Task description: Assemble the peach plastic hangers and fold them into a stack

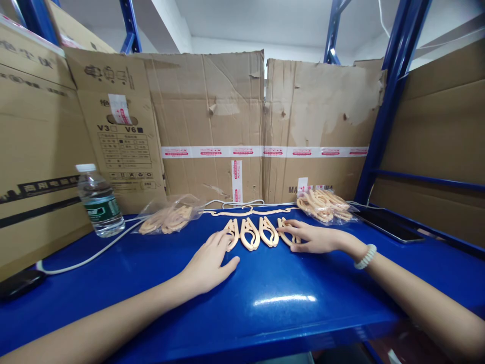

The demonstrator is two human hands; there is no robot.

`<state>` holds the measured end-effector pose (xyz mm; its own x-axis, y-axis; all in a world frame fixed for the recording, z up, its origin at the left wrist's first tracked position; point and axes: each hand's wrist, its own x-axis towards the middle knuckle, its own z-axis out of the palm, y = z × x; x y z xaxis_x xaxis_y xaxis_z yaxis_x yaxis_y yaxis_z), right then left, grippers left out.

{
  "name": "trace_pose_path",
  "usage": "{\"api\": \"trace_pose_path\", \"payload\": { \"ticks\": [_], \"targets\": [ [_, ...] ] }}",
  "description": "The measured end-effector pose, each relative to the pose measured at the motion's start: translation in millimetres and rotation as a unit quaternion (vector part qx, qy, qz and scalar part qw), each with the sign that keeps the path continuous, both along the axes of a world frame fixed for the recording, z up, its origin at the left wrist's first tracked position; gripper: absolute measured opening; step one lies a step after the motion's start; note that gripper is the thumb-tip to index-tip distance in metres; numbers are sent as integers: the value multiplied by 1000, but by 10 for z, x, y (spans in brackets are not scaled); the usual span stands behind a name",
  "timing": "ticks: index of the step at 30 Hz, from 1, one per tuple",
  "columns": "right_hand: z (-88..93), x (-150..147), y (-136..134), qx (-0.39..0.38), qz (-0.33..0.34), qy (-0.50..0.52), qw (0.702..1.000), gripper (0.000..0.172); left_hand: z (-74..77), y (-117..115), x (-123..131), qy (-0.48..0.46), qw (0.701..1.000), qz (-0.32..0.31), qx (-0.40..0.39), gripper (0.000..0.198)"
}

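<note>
Several folded beige hangers stand in a row on the blue table (265, 283). My left hand (209, 260) rests at the leftmost folded hanger (232, 235), fingertips on it and thumb spread away. My right hand (312, 236) touches the rightmost folded hanger (285, 232), its fingers apart over it. Between my hands lie two more, the left-middle hanger (245, 237) and the right-middle hanger (264, 235), untouched. Behind the row an unfolded beige hanger (261, 212) lies flat with its hook toward the back.
Plastic bags of hangers lie at the left (170, 218) and right (326, 205). A water bottle (100, 207), a white cable (91, 262) and a black object (20, 284) are left. A phone (390, 225) lies right. Cardboard boxes (212, 126) wall the back.
</note>
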<state>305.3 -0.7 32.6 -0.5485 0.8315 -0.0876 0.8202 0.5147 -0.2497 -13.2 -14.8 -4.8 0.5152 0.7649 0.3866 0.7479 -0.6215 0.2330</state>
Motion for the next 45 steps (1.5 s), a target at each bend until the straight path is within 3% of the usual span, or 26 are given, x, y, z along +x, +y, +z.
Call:
{"api": "trace_pose_path", "payload": {
  "ticks": [2, 7, 16, 22, 29, 32, 36, 45],
  "targets": [
    [2, -11, -7, -3, -5, 0, 1000, 66, 27, -8, 1, -15, 999, 18, -23, 31],
    [15, -21, -14, -8, 2, -3, 1000, 67, 94, -13, -18, -8, 996, 57, -66, 34],
    [-23, -12, 25, 13, 7, 5, 1000, 67, 114, 46, -26, -9, 996, 60, -65, 27],
    [-23, -38, 17, 21, 1, -14, 1000, 69, 44, 113, -43, -49, 995, 41, -71, 24],
    [-26, 40, 42, 32, -16, 12, 999, 78, -17, 196, -41, -156, 987, 16, -20, 30],
    [17, 91, 54, 34, -32, 3, 999, 72, 22, 201, -39, -199, 979, 29, -19, 27],
    [61, 118, 53, 7, -65, -56, 996, 62, 47, 235, -58, -214, 975, 48, -35, 39],
    [57, 106, 34, 18, -50, -76, 996, 60, 37, 300, -78, -233, 963, 113, -79, 48]
  ]
}}
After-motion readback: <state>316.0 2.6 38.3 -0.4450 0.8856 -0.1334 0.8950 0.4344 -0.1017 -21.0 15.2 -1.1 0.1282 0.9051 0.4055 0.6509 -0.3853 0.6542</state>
